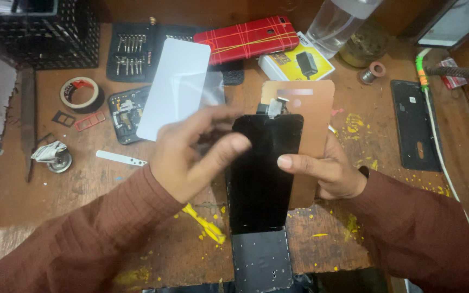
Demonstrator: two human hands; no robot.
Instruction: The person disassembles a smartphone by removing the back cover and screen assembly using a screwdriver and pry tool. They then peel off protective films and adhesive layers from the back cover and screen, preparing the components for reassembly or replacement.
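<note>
Nearest the camera, a dark metal phone frame [261, 260] lay at the bench [82, 190] edge, the black screen panel [264, 173] standing lengthwise just above it. Right hand [332, 171] gripped its right edge, thumb on glass; left hand [191, 157] hovered at its left edge, fingers [229, 146] loosely curled, holding nothing.

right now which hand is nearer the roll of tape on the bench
Left. The left hand is in the middle of the bench, to the right of the roll of tape and apart from it. The right hand is farther right, holding the black phone screen.
</note>
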